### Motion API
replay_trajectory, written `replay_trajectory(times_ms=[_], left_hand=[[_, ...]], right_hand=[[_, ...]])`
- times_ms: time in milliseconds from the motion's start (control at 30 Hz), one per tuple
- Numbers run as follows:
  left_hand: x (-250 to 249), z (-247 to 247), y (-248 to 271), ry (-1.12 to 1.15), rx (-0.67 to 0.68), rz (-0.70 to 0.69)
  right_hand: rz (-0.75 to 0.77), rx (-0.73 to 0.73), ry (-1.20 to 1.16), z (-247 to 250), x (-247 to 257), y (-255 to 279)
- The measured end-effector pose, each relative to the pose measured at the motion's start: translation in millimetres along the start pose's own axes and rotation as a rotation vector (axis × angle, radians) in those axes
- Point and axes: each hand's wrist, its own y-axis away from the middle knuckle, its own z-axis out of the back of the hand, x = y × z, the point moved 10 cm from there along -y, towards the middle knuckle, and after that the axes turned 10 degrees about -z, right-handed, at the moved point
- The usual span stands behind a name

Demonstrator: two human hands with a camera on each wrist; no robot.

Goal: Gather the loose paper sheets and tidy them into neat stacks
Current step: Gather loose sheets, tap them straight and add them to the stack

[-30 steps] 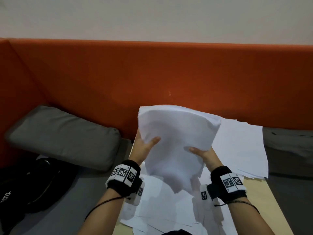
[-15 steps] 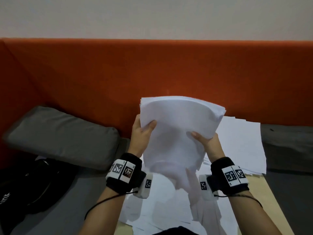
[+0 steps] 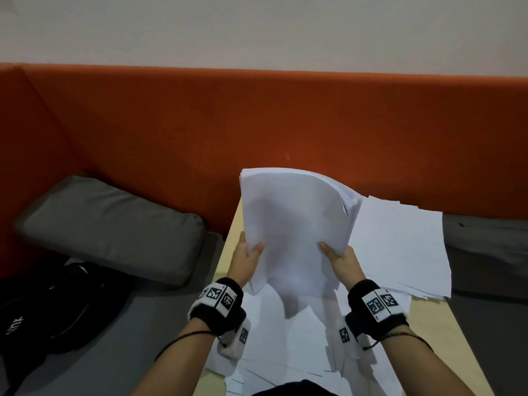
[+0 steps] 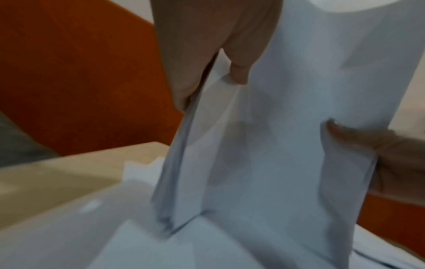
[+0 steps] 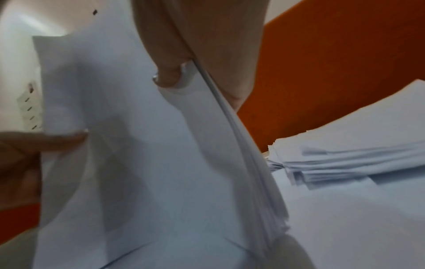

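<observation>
Now I'm holding the thick bundle of white paper sheets (image 3: pixel 294 224) upright, long axis vertical, its bottom edge touching the loose white sheets (image 3: pixel 285 347) on the pale wooden surface (image 3: pixel 445 338); left hand (image 3: pixel 246 257) and right hand (image 3: pixel 341 260) each gripping a side, thumbs pinching in front.

Thick bundle of white paper sheets (image 3: pixel 294 224) held upright, top edge curling over, bottom edge on loose white sheets (image 3: pixel 285 347) scattered over the table; flat, slightly fanned stack of white sheets (image 3: pixel 400 247) just right
</observation>
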Motion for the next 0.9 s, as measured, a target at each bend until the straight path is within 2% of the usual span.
replay_trajectory(times_ms=[133,200,367,533,667,767,900], left_hand=[[46,-14,23,-0.177,0.371,0.214],[62,-8,33,-0.238,0.438,0.327],[85,17,36,-0.266,0.239,0.43],[100,22,41,-0.359,0.122,0.472],[112,26,37,-0.476,0.128,0.418],[91,24,36,-0.563,0.101,0.34],[72,12,32,-0.532,0.091,0.266]], right_hand=[[-0.058,-0.07,0.023,16,-4,-12],[-0.103,-0.075,0.022,28,-10,-17],[-0.26,-0.098,0.194,52,-46,-19],[-0.427,-0.043,0.384,45,-95,-9],[-0.493,-0.015,0.497,34,-118,-5],[-0.512,-0.023,0.512,32,-120,-8],[-0.525,-0.024,0.526,32,-119,-8]])
